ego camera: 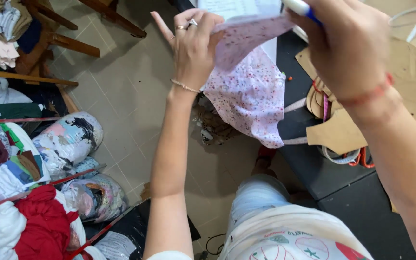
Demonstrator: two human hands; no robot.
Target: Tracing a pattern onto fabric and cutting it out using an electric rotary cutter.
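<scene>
Left hand (196,45) pinching the floral pink fabric (251,91) held up over the dark table's (314,168) left edge, right hand (350,43) closed around a blue-capped marker (300,8), cardboard patterns (410,91) near the right edge

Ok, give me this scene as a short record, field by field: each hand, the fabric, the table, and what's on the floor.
left hand: raised, pinching the floral fabric's upper edge
right hand: raised, gripping a blue-and-white marker, touching the same fabric
floral fabric: pale pink with small flowers, hanging down between the hands
table: dark top, carrying brown cardboard pattern pieces
floor: grey tiles
left side: stuffed cloth bundles and piled red and white garments
</scene>
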